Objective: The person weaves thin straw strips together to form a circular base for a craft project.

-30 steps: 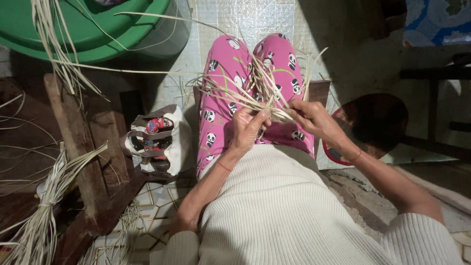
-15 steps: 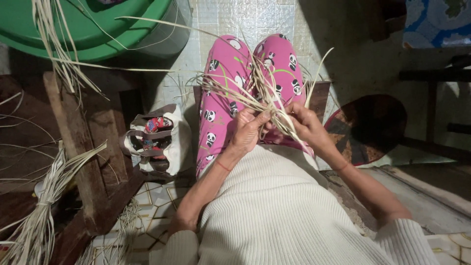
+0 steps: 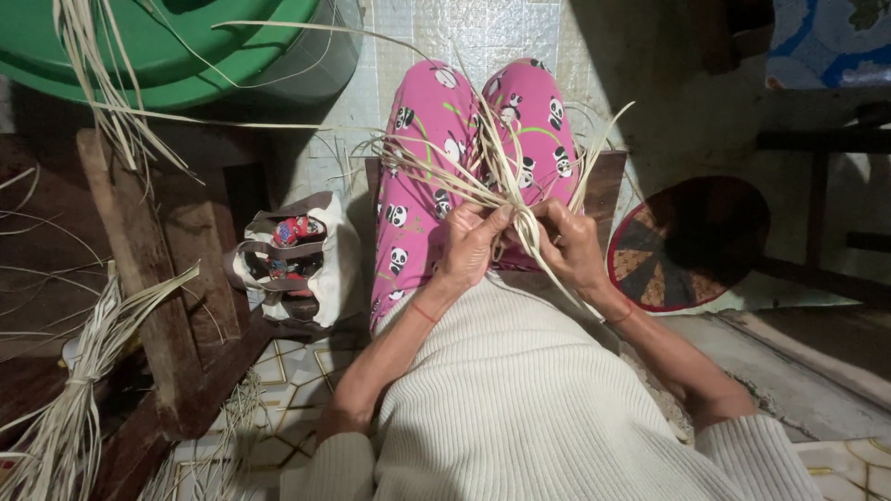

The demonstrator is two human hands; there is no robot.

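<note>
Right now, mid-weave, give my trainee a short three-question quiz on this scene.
1. True or false: both hands grip the pale straw strips over the lap.
2. What lies on the floor beside the left leg? A) a cloth bag B) a metal pot C) a shoe
3. What colour is the big tub at top left?

Key:
1. True: left hand and right hand pinch them together.
2. A, the cloth bag.
3. Green, the tub.
</note>
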